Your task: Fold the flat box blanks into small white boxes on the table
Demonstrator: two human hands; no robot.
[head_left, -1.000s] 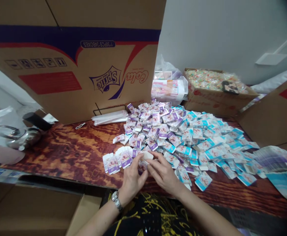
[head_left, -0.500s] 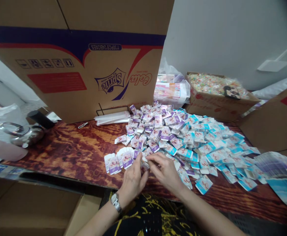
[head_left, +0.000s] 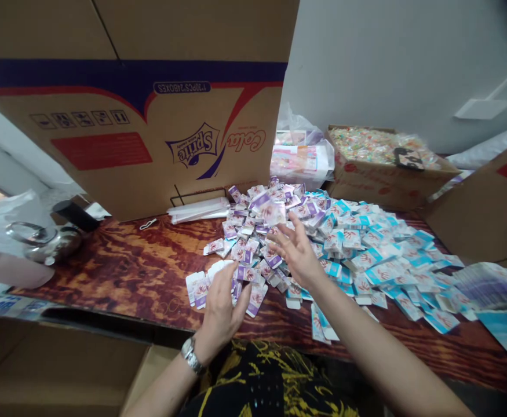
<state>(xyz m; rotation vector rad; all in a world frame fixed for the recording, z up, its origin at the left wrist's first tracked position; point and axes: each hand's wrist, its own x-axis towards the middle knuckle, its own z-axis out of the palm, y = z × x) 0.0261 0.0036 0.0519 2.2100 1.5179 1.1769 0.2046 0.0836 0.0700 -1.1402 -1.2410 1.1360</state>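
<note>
A big pile of small purple-and-white boxes (head_left: pixel 244 223) and blue-and-white boxes (head_left: pixel 383 255) covers the right half of the table. My right hand (head_left: pixel 297 250) is over the purple part with its fingers spread, holding nothing. Just beyond its fingertips, a blurred purple-and-white box (head_left: pixel 273 209) appears above the pile. My left hand (head_left: pixel 223 304), with a watch on the wrist, is over the flat purple-and-white cartons (head_left: pixel 199 288) near the front edge. Its thumb stands apart from the fingers; it partly covers these cartons.
A large cardboard box (head_left: pixel 149 133) stands at the back left. Behind the pile is an open carton of wrapped candy (head_left: pixel 366 145). A metal kettle (head_left: pixel 57 243) is at the left. Stacked purple cartons (head_left: pixel 488 284) lie at the far right of the wooden table (head_left: pixel 140 272).
My right hand has left my left hand and moved forward over the pile, its fingers opening and a small box leaving it. My left hand has shifted slightly left over the flat cartons.
</note>
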